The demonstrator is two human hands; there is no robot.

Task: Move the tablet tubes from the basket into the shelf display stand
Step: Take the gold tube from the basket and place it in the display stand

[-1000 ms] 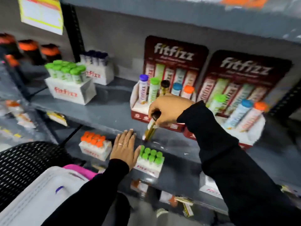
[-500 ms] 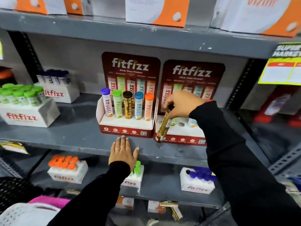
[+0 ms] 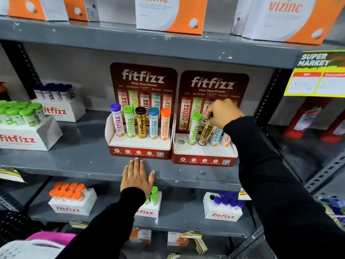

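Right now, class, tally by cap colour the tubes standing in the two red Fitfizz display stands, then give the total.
Purple cap: 1
Green cap: 2
Black cap: 1, plus the gold tube under the right hand, cap hidden
Blue cap: 1
Orange cap: 1
Caps hidden by the arm: 2
Total: 9

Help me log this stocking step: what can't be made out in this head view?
- Cap of the gold tube: covered by the right hand.
- Orange tube in the right stand: mostly behind the right sleeve.
- Basket: cut off at the bottom-left edge, blurred.
- Price tag figures: too faint.
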